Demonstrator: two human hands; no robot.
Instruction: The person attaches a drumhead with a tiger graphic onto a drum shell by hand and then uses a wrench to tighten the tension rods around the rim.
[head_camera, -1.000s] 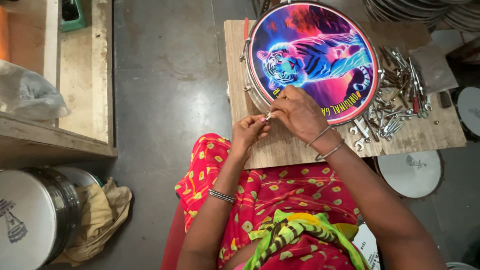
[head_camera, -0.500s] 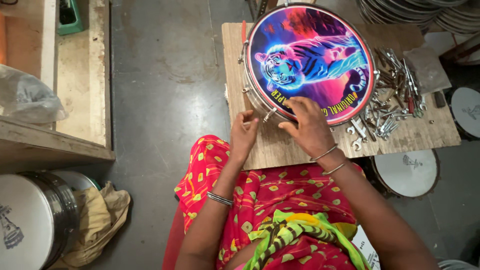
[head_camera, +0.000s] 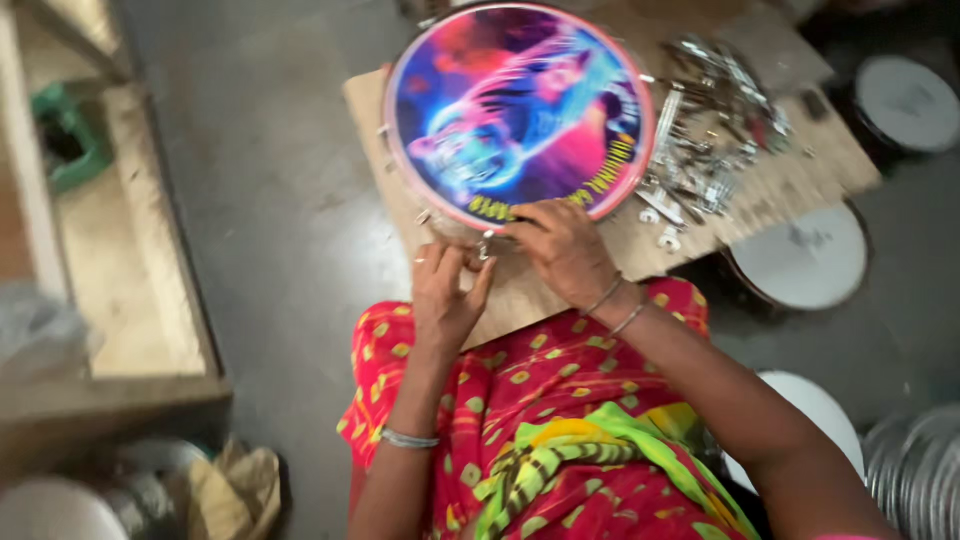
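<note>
Left hand pinches small metal fitting at drum rim, right hand pressed flat on rim; fitting could slip from fingers & drop off table.

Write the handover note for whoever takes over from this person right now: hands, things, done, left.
Left hand: at the near rim of the drum, fingers by a small metal fitting; grip unclear through blur.
Right hand: flat on the rim beside it, steadying.
Drum lies head-up on the wooden board; loose metal hardware is heaped to its right.
Done: cannot be judged.
Left: likely the near-rim fitting; check the others around the rim.
</note>
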